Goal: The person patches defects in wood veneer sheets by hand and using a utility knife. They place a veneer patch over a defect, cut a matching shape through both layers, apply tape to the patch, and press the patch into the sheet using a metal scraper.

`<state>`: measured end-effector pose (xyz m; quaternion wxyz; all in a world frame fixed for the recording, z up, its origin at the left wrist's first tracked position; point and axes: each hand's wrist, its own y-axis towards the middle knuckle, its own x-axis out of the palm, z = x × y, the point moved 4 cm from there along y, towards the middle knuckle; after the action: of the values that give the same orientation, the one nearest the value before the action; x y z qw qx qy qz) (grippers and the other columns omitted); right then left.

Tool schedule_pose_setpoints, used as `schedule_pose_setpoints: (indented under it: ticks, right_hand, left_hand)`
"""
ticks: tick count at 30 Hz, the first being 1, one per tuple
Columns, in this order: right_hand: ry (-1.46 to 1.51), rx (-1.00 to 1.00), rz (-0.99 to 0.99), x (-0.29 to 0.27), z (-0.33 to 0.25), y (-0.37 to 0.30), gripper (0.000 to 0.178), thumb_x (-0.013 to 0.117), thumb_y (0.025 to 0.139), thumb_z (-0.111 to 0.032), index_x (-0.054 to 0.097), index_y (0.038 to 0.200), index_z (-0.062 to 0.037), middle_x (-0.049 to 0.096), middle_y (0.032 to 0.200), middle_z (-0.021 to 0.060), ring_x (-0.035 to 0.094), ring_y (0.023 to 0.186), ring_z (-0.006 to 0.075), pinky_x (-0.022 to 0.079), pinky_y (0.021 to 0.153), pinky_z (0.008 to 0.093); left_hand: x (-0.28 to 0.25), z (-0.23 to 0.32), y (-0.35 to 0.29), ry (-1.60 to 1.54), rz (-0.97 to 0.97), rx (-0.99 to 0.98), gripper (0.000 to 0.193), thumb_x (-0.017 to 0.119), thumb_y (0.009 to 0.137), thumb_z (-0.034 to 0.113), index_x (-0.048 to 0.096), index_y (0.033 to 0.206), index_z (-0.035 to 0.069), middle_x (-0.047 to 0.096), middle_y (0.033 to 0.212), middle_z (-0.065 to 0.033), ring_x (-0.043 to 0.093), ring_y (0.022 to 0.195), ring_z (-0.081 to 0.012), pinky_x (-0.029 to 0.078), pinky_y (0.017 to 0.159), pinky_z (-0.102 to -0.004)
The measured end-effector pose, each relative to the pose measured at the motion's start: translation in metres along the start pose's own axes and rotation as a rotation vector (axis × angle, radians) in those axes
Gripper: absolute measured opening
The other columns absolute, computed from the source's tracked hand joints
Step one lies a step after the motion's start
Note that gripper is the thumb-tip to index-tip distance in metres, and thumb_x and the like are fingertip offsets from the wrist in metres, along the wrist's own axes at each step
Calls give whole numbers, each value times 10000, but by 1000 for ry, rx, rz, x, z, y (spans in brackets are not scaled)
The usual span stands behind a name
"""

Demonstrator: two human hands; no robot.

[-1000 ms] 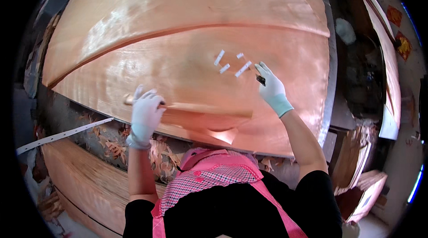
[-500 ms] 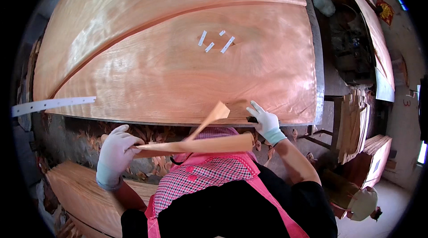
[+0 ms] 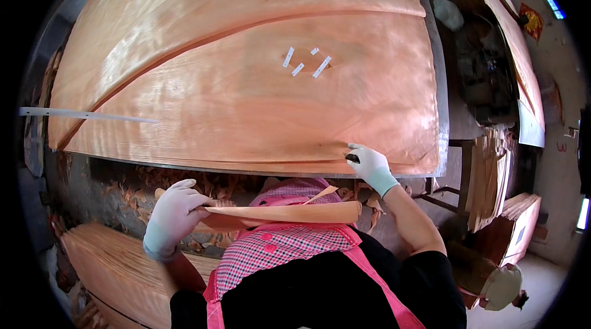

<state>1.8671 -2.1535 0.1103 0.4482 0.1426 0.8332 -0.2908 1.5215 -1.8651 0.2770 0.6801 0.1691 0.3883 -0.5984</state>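
My left hand (image 3: 175,212), in a white glove, is closed around the end of a long, folded piece of thin wood veneer (image 3: 295,212) in front of my apron. A narrow splinter of veneer (image 3: 321,194) sticks up behind that piece. At the near edge of the big veneer sheet (image 3: 246,113), my gloved right hand (image 3: 370,164) is closed on a small black object (image 3: 352,158), mostly covered by my fingers. Several short pieces of white perforated tape (image 3: 321,67) lie on the sheet around a small darker patch.
A long strip of white perforated tape (image 3: 86,114) reaches in over the sheet's left side. Stacked veneer (image 3: 117,267) stands at lower left, with more veneer bundles (image 3: 490,178) at right. Scraps (image 3: 138,196) litter the floor below the table. Another person (image 3: 500,286) is at lower right.
The loose veneer splinter has dropped lower, nearer the folded piece in my left hand. My right hand stays by the sheet's near edge. The whole view has shifted slightly.
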Motion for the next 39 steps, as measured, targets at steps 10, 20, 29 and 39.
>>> schedule_pose_setpoints:
  ticks: [10,20,29,39]
  right_hand:
    - [-156,145,-438,-53,-26,49,235,607,882,-277,686,945,-65,699,902,209,670,860,409,524,759,486]
    - [-274,-363,267,-270,-125,194,212,545,955,-226,671,1029,-73,701,1014,198,661,943,404,520,798,476]
    - [-302,-766,899,-481,-269,252,241,596,896,-239,693,1007,-48,699,962,243,677,951,409,508,815,491]
    - [-259,-759,760,-373,-175,345,557,571,879,-57,531,1415,-198,552,1433,120,658,1089,354,549,917,448]
  left_hand:
    - [5,-6,18,-30,0,-25,164,735,716,133,738,864,61,664,737,-138,652,803,-318,458,1041,-451]
    - [-15,-11,99,-88,67,-48,352,755,792,185,690,1105,39,682,1028,-176,629,1005,-356,491,917,-438]
    - [-47,-118,274,384,637,-378,804,707,890,413,344,1548,127,348,1579,-190,334,1445,-389,259,1199,-486]
    - [-67,-203,393,536,438,-612,756,574,917,595,414,1536,191,322,1609,-177,245,1499,-377,137,1224,-524]
